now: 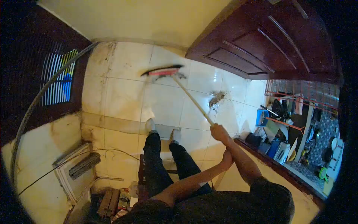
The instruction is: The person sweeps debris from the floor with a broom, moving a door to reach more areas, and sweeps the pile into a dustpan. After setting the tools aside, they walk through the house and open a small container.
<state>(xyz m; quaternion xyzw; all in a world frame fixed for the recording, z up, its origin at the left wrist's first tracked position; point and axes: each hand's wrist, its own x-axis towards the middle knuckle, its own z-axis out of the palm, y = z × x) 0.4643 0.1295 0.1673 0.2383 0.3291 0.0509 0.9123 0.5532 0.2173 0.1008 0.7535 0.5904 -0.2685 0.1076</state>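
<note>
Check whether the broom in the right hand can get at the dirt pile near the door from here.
Probably yes. The right hand grips the broom handle, the broom head lies past the dirt pile, and only bare tile floor lies between them.

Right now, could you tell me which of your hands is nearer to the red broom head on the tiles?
The right hand: it grips the broom handle higher up, closer to the red broom head. The left hand sits lower on the handle's end, nearer the body.

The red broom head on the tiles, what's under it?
Under the red broom head lies pale, stained floor tile. Any dirt beneath its bristles is hidden. A brown dirt pile sits apart, to its right. Both hands, right and left, grip the pale handle.
</note>
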